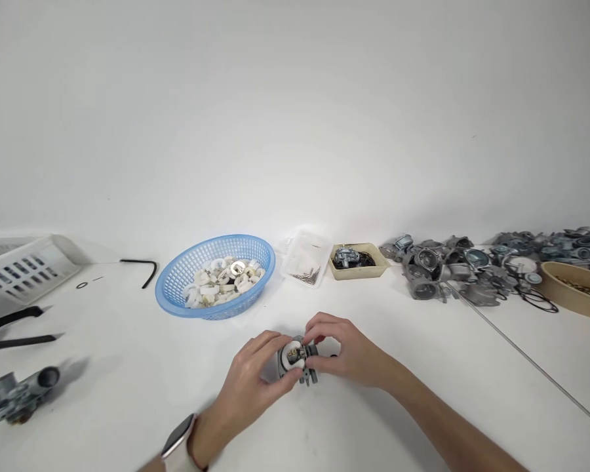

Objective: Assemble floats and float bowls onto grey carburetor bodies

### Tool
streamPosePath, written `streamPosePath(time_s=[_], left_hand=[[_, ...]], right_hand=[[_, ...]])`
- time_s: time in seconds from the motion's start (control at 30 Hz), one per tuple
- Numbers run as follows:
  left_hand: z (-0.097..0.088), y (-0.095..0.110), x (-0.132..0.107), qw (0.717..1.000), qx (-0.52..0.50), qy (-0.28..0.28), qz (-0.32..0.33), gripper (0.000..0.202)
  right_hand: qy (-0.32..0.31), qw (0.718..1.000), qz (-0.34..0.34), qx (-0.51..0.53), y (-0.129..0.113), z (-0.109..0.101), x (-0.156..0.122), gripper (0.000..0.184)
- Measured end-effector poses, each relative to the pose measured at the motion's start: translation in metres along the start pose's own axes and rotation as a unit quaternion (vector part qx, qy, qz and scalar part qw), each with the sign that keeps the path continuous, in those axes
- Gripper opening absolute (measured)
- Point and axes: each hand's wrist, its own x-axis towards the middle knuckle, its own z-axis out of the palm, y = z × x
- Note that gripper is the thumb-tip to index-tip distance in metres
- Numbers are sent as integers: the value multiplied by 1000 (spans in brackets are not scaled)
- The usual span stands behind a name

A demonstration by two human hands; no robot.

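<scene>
White worktop [373,432]: carburetor body [307,375], white float [286,358] on it, between your hands, front centre.
Best to steady the body and touch the float lightly. Your left hand [253,375] grips the body, thumb and fingers parted around it; your right hand [353,352] nearly pinches opposite, any small part held cannot be told.

left hand [253,377]: cupped in grip | right hand [351,347]: fingers curled

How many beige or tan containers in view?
2. A small beige rectangular tray beyond the right hand, and a tan rounded tub at far right, cut by the frame. More may hide behind the grey metal parts.
</scene>
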Motion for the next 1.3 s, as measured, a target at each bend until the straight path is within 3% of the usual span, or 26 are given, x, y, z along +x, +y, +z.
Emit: streamPosePath(time_s=[0.17,0.5,0.57,0.7,0.77,0.83,0.93,1.07,1.17,1.3], left_hand=[[-1,-5,-3,999,-29,-21,-24,54],[-4,1,-2,997,-43,-44,-42,46],[-5,2,-2,997,-41,-43,-39,46],[-13,-2,-2,999,-28,23,-17,40],[-20,-7,-1,998,-14,64,-16,30],[-26,-12,1,996,-1,90,-20,27],[-31,-17,4,993,16,113,-24,26],[-28,-18,5,995,36,94,-2,25],[-21,-15,3,997,47,59,29,25],[-13,-10,-1,997,46,23,58,27]], right_hand=[[1,1000,-9,-12,2,0,0,26],[0,1000,-9,-24,1,-1,-2,22],[-13,999,10,-42,-3,-3,-2,37],[-71,989,35,-125,-13,3,2,91],[-95,976,35,-191,-18,10,8,85],[-110,959,28,-261,-23,16,14,66],[-117,941,23,-317,-30,13,15,52],[-68,942,58,-324,-34,-25,-10,48],[11,939,116,-325,-30,-74,-49,41],[111,921,205,-312,-27,-150,-110,19]])
